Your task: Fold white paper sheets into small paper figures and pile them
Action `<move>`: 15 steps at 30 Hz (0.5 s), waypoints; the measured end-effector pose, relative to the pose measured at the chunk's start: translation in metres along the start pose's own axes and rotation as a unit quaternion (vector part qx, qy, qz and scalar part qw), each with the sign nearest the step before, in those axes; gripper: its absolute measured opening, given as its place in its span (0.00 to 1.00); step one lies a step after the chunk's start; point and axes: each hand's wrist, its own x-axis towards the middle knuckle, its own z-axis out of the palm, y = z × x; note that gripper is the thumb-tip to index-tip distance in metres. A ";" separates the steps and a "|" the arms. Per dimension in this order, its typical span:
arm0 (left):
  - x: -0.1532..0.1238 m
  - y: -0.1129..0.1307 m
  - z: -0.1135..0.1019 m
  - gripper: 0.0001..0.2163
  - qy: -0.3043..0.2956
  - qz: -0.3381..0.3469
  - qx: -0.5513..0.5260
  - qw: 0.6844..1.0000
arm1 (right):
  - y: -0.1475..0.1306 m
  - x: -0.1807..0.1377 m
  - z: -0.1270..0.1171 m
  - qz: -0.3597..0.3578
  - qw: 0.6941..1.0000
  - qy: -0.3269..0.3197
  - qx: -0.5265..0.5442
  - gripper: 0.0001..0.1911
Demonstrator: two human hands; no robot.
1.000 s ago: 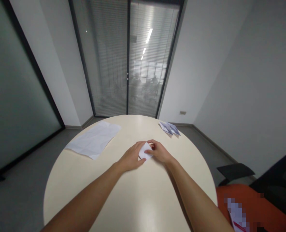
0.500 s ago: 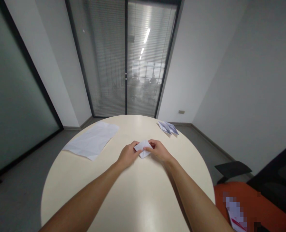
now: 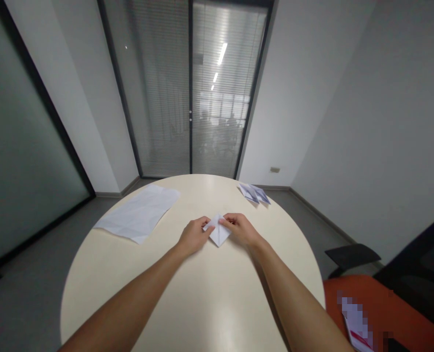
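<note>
A small folded white paper point(image 3: 219, 236) is held between my two hands over the middle of the table. It has a diamond shape, with a crease running down its centre to the near corner. My left hand point(image 3: 195, 234) pinches its left side, thumb on top and fingers beneath. On the right side my right hand point(image 3: 242, 228) grips it the same way, the thumb lying near the upper part of the centre crease. The fingertips under the paper are hidden.
The round cream table point(image 3: 202, 303) carries a large creased white sheet point(image 3: 141, 212) at the left and folded paper pieces point(image 3: 254, 193) at the far right. An orange chair point(image 3: 378, 308) with a black armrest point(image 3: 352, 256) stands at the right, a pixelated item on its seat.
The folded paper now shows more of its diamond face and centre crease, its near corner lower. My right thumb has shifted slightly up along it. Both hands keep hold.
</note>
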 end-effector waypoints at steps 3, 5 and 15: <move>-0.001 0.002 0.001 0.11 0.009 0.016 -0.041 0.999 | -0.002 -0.002 0.000 0.008 1.000 -0.022 -0.001 0.22; -0.001 0.004 0.000 0.11 0.014 0.023 -0.055 0.998 | -0.003 -0.003 0.001 0.014 0.999 -0.038 0.000 0.22; -0.002 0.005 0.000 0.11 0.005 0.036 -0.052 0.998 | -0.006 -0.001 0.001 -0.013 0.999 0.024 -0.042 0.20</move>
